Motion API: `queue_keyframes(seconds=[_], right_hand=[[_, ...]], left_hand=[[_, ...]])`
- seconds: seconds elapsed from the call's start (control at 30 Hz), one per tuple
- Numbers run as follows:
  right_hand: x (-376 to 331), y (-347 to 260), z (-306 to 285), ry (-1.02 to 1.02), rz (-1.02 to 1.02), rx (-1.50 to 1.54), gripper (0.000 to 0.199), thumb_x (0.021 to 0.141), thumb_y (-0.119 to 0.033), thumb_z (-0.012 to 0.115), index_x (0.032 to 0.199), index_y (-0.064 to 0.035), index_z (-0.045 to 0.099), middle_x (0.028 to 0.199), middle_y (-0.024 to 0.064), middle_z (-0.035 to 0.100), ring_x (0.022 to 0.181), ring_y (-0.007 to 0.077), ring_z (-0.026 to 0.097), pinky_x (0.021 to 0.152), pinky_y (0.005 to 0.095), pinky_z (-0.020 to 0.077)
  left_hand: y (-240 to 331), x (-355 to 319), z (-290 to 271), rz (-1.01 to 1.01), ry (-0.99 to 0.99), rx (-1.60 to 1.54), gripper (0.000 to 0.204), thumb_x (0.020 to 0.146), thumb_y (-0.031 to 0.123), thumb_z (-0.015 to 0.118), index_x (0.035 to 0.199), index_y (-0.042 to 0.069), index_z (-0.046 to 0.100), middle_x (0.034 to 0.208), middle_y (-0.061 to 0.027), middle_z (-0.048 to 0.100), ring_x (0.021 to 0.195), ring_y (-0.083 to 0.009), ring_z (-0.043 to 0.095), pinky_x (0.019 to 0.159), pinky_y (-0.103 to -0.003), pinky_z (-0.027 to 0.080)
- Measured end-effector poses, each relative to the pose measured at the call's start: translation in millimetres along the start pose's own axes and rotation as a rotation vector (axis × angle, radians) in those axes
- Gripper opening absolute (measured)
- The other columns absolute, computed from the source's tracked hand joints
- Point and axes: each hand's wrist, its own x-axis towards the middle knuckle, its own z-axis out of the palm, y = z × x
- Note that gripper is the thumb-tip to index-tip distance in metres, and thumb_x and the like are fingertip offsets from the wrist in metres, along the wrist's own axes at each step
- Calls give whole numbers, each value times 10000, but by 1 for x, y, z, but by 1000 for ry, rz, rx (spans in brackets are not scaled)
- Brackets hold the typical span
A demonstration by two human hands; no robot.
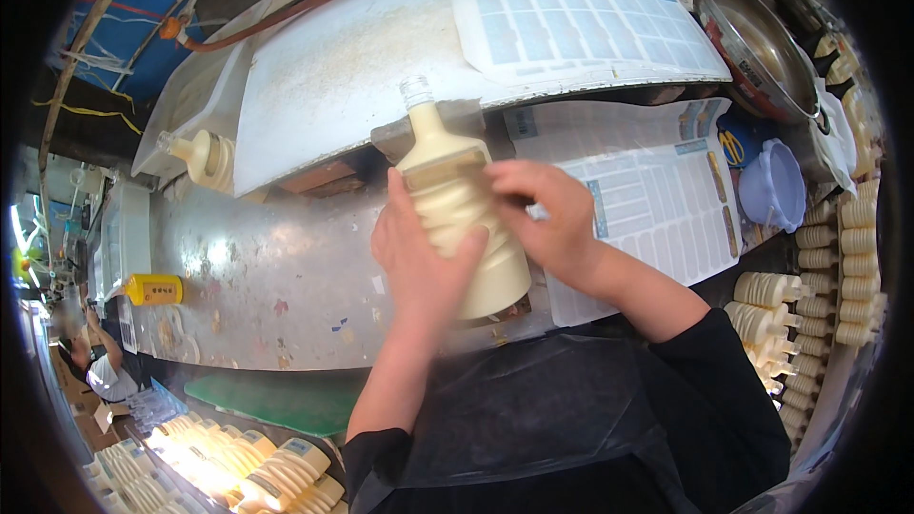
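A large cream-coloured bottle [502, 281] with a ribbed, twisted body and a clear threaded neck lies tilted in front of me, its neck pointing away. My left hand [424, 252] grips its body from the left, thumb across the ribs. Around the bottle's shoulder runs a brownish-gold label [446, 171], slightly blurred. At the label's right end is my right hand [552, 214], its fingers curled together against the bottle. A small pale bit shows beneath those fingers; what they pinch, if anything, is hidden. Behind the neck sits a grey block [392, 138].
Label sheets lie on the white board [333, 67] and on the metal table [276, 276] to my right. A yellow bottle [154, 289] and another cream bottle [211, 160] are at left. A metal pan [757, 38], purple bucket [773, 186] and stacked bottles [286, 471] surround me.
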Motion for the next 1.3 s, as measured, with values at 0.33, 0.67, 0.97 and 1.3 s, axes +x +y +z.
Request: queue_keyframes(seconds=[0.33,0.67,0.97,1.3], right_hand=[[24,-25,11,-18,-390,-107,272,747,-22,730,1011,-86,723,981,109,750,879,269,734,742,391,567],[42,-15,-1,-45,242,64,301,945,-137,638,1224,-23,638,1099,202,699,986,395,671,860,438,546],[14,49,-30,67,497,189,200,987,-126,610,1135,-30,704,951,50,735,802,129,661,721,294,541],[-18,104,-90,-173,695,-137,419,999,-350,584,810,-1,719,643,146,662,662,258,668,665,388,516]], left_hand=[[20,7,-7,-206,-38,-27,1089,829,553,738,1594,-31,230,1432,-290,508,1309,-437,487,1146,-511,317],[0,-1,3,124,37,35,925,801,332,704,1558,-41,324,1350,-254,566,1264,-416,493,1119,-506,304],[-6,-1,3,-13,8,-2,1019,789,352,708,1603,-11,215,1363,-250,555,1250,-426,486,1140,-511,269],[14,-15,5,-220,-30,-320,918,802,100,602,1609,-25,184,1464,-245,479,1398,-344,426,1184,-418,325]])
